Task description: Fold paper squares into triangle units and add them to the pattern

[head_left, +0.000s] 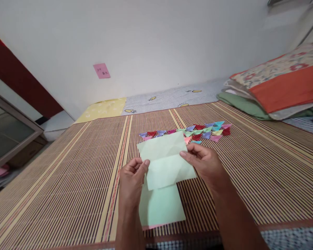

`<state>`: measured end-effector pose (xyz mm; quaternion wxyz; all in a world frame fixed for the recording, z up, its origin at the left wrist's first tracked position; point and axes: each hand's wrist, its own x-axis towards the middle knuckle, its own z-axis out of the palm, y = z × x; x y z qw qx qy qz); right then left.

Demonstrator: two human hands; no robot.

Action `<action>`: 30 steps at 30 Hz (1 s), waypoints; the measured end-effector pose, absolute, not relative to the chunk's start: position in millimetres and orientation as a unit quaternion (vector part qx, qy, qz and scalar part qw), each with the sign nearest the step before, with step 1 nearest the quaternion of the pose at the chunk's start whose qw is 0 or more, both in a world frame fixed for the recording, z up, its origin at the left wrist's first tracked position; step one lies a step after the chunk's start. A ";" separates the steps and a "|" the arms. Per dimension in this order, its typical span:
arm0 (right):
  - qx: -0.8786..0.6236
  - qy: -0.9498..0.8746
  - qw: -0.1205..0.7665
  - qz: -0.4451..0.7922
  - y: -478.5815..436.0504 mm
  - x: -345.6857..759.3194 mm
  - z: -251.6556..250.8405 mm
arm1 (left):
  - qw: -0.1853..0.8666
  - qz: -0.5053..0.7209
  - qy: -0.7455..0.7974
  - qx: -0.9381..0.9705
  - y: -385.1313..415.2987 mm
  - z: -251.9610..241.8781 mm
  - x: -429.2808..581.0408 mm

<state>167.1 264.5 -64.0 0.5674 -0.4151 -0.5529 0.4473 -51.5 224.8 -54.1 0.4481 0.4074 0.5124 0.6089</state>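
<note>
Between my two hands a pale green sheet of paper (169,170) is held up, with a crease running across its middle. My left hand (133,175) pinches its left edge between thumb and fingers. The right edge is gripped the same way by my right hand (205,159). Below it, partly covered, another light green sheet (163,206) lies on the striped mat, with a pink edge showing beneath. Beyond the held paper, several small folded paper pieces (207,131) in many colours lie in rows; the held sheet hides some of them.
A striped bamboo mat (73,180) covers the surface. At the right, folded cloth or pillows (284,86) in orange and floral fabric are piled on it. A pink note (101,71) is stuck to the white wall. A glass-fronted cabinet (10,128) stands at the left.
</note>
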 end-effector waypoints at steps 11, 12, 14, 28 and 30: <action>-0.403 -0.414 0.578 0.577 260.1 162.6 -47.8 | 0.595 0.637 0.394 0.291 226.8 -46.8 -52.0; -0.405 -0.408 0.579 0.578 260.1 162.1 -47.2 | 0.605 0.632 0.382 0.296 226.7 -47.5 -51.7; -0.402 -0.397 0.583 0.584 260.8 160.9 -47.5 | 0.610 0.627 0.367 0.315 226.1 -50.8 -50.1; -0.350 -0.454 0.512 0.640 266.3 146.5 -71.4 | 0.460 0.691 0.436 0.348 232.4 -60.4 -22.1; -0.315 -0.470 0.533 0.629 267.0 146.9 -71.7 | 0.455 0.713 0.443 0.296 235.4 -58.2 -18.8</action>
